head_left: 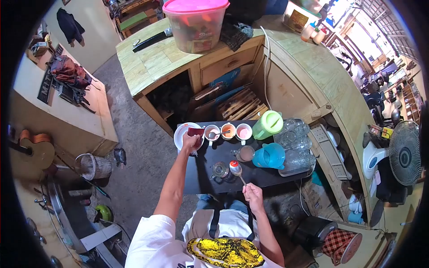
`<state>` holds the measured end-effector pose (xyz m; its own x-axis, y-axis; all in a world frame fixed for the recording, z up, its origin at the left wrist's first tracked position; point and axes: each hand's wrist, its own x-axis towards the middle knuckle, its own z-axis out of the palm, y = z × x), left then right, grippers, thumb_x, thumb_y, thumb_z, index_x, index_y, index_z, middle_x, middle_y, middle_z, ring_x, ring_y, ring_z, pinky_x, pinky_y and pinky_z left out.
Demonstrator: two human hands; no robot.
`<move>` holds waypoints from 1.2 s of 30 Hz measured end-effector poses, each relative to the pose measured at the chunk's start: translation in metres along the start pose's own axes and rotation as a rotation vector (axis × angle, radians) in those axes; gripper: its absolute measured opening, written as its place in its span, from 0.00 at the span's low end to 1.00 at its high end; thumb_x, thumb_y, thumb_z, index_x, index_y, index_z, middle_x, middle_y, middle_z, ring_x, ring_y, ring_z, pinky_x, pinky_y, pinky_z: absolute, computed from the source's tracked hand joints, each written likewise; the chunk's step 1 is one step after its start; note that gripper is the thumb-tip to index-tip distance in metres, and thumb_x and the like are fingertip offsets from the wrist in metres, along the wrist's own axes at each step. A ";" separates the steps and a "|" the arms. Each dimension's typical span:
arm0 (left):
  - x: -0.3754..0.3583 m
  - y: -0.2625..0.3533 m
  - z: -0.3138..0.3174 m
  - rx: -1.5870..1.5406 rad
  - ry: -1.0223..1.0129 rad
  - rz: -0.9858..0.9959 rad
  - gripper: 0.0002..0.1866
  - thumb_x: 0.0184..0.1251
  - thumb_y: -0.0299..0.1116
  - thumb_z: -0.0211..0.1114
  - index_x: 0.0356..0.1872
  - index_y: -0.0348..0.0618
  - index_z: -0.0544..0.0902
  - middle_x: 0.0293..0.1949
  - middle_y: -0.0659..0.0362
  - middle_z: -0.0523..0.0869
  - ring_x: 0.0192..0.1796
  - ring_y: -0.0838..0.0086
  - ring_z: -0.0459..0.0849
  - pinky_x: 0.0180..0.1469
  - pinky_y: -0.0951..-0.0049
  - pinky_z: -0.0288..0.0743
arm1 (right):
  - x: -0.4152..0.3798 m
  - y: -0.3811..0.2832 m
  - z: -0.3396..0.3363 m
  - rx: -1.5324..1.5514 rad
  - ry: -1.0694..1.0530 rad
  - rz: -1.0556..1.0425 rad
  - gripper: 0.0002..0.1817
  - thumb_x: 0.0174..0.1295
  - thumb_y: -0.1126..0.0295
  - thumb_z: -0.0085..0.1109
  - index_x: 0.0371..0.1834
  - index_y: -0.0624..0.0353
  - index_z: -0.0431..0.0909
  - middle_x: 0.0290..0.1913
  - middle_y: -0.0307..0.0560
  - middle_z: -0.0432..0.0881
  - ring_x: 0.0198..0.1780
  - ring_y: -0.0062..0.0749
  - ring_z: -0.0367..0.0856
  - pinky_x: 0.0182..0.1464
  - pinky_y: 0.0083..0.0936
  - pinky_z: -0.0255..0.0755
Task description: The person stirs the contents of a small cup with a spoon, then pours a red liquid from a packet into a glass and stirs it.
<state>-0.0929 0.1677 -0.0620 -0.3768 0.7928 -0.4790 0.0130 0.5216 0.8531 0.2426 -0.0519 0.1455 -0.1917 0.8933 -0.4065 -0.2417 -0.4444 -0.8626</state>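
Observation:
My right hand [253, 196] is closed around the handle of a metal spoon [242, 179], which points up over the black table [201, 178] with something red in its bowl. Far to the left, my left hand [191, 143] grips a dark red flat thing [195, 131] over a white bowl [179, 134]; its kind cannot be made out. Three white mugs with coloured contents stand in a row beside the bowl, a spoon leaning in the middle area. Near the raised spoon are a clear glass mug [220, 169] and another glass mug with brownish contents [246, 153].
A lidded green pitcher [267, 126] and a blue pitcher [269, 156] stand right of the mugs. Several upturned glasses [295, 138] fill a tray at the table's right end. A wooden counter [295, 76] wraps around behind, carrying a pink-lidded tub [195, 29].

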 end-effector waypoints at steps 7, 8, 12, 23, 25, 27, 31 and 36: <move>-0.026 0.017 -0.013 0.621 0.146 0.289 0.43 0.44 0.44 0.81 0.64 0.41 0.74 0.65 0.47 0.73 0.68 0.53 0.72 0.67 0.56 0.69 | 0.010 0.000 0.000 -0.017 -0.055 0.018 0.17 0.77 0.60 0.50 0.31 0.58 0.73 0.20 0.26 0.59 0.19 0.09 0.51 0.21 0.15 0.43; -0.027 0.012 -0.013 0.603 0.204 0.360 0.42 0.46 0.43 0.81 0.64 0.40 0.72 0.62 0.46 0.76 0.65 0.52 0.75 0.66 0.55 0.70 | 0.014 0.000 0.000 -0.014 -0.067 0.009 0.17 0.77 0.60 0.50 0.31 0.59 0.73 0.20 0.26 0.59 0.18 0.09 0.51 0.21 0.15 0.42; -0.040 0.020 -0.022 0.534 0.167 0.325 0.37 0.52 0.42 0.79 0.62 0.40 0.72 0.59 0.46 0.78 0.62 0.50 0.77 0.64 0.53 0.71 | 0.021 -0.002 -0.002 -0.021 -0.098 0.012 0.17 0.77 0.59 0.50 0.31 0.59 0.73 0.20 0.26 0.59 0.18 0.09 0.51 0.21 0.15 0.42; -0.174 -0.001 -0.017 0.329 0.071 0.592 0.14 0.60 0.20 0.62 0.48 0.38 0.79 0.37 0.54 0.79 0.40 0.62 0.80 0.44 0.61 0.74 | 0.026 0.013 -0.023 -0.106 -0.063 0.023 0.17 0.77 0.61 0.49 0.30 0.58 0.74 0.19 0.25 0.59 0.18 0.09 0.51 0.20 0.15 0.43; -0.197 -0.030 -0.017 0.214 -0.131 0.486 0.15 0.58 0.18 0.61 0.48 0.39 0.80 0.39 0.56 0.81 0.42 0.67 0.82 0.44 0.66 0.75 | 0.026 0.013 -0.026 -0.190 -0.054 -0.020 0.17 0.77 0.62 0.49 0.29 0.58 0.74 0.18 0.26 0.60 0.18 0.09 0.53 0.21 0.16 0.44; -0.223 -0.040 -0.021 0.108 -0.287 0.459 0.16 0.58 0.19 0.63 0.48 0.40 0.81 0.43 0.58 0.84 0.45 0.70 0.82 0.46 0.67 0.76 | 0.028 0.016 -0.029 -0.291 -0.058 -0.074 0.17 0.76 0.63 0.48 0.28 0.58 0.75 0.18 0.26 0.61 0.18 0.09 0.54 0.22 0.17 0.45; -0.257 -0.033 -0.013 0.126 -0.271 0.436 0.15 0.61 0.29 0.70 0.50 0.43 0.84 0.48 0.56 0.86 0.48 0.67 0.83 0.49 0.67 0.77 | 0.034 0.017 -0.036 -0.525 -0.082 -0.148 0.16 0.74 0.66 0.49 0.27 0.60 0.76 0.18 0.30 0.65 0.20 0.14 0.60 0.24 0.20 0.53; -0.244 -0.055 0.003 0.193 -0.228 0.505 0.10 0.67 0.30 0.66 0.45 0.38 0.84 0.42 0.51 0.87 0.45 0.63 0.85 0.47 0.66 0.77 | 0.042 -0.002 -0.025 -0.851 -0.127 -0.223 0.12 0.69 0.68 0.51 0.32 0.63 0.78 0.22 0.46 0.76 0.28 0.37 0.77 0.34 0.32 0.69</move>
<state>0.0009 -0.0538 0.0070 -0.0717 0.9947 -0.0737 0.3156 0.0927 0.9444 0.2592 -0.0122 0.1224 -0.3413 0.9163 -0.2098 0.4936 -0.0152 -0.8695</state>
